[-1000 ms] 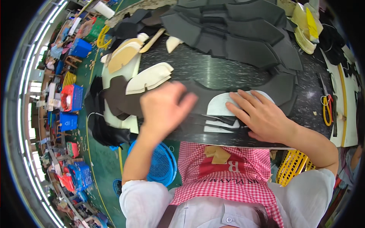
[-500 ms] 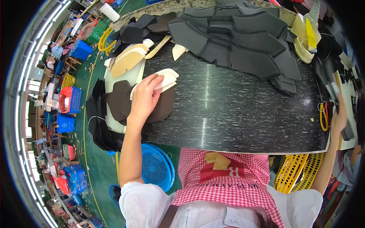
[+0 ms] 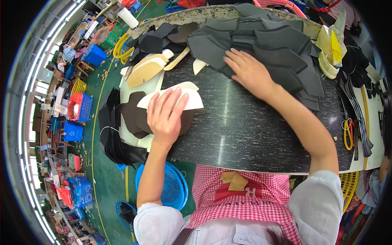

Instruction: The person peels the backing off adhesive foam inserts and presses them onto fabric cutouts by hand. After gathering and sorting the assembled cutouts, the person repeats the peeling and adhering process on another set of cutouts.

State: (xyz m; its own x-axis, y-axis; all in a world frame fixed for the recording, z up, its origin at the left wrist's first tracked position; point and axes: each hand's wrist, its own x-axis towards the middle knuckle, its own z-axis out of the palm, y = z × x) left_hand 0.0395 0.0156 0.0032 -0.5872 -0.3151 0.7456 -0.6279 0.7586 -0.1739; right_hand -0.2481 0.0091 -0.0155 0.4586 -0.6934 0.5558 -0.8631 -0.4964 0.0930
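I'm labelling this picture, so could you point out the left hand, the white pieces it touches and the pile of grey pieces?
Left hand [image 3: 166, 119]: head view, back of the hand.
White pieces [image 3: 195, 100]: head view, uncovered right end.
Pile of grey pieces [image 3: 281, 58]: head view, flat face of a middle piece.

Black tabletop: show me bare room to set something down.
The widest bare patch lies between the left hand and right forearm, down to the edge by the checked apron; a smaller one, between that forearm and the scissors. Crowded: the far side, with grey pieces, and the left, with brown pieces and white pieces.
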